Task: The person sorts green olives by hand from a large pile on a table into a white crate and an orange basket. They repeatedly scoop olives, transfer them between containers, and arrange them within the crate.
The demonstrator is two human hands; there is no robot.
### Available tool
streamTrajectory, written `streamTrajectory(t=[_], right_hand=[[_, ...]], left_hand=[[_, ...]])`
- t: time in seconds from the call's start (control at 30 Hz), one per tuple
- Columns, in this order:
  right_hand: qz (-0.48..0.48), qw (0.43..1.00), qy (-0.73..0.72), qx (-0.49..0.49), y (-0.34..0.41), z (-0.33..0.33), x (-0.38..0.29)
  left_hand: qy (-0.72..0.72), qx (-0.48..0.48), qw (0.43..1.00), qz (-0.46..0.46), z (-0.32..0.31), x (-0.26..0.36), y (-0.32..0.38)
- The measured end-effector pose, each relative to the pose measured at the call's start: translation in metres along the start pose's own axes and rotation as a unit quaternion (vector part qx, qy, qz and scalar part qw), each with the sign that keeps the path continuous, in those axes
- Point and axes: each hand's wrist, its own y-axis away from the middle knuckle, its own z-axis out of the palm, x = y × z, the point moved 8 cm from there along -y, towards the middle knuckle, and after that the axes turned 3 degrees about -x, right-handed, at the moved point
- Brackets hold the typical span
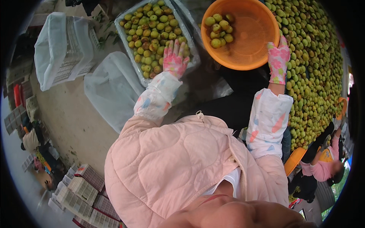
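Observation:
My left hand (174, 58), in a pink floral glove, lies flat with fingers spread on the green and brown round fruit (154, 34). That fruit fills a crate lined with clear plastic (125, 42). My right hand (278, 61), gloved alike, grips the near right rim of an orange plastic basket (248, 34). The basket is tilted towards me, and a small cluster of fruit (221, 30) sits at its left side. Right of the basket spreads a large heap of the same fruit (310, 71).
White-lined crates (62, 51) stand at the upper left, with a translucent plastic bag (114, 88) on the floor. Stacked crates (85, 193) are at the lower left. Beside the heap, a person in pink (322, 168) sits at the right. Another orange basket (295, 161) is by my right elbow.

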Motion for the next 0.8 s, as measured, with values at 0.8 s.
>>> streamTrajectory(t=[0.8], right_hand=[[0.019,1.0,0.007,-0.006,0.004,0.001,-0.005]], left_hand=[[0.071,-0.055,0.985,-0.148,-0.015,-0.107,-0.141]])
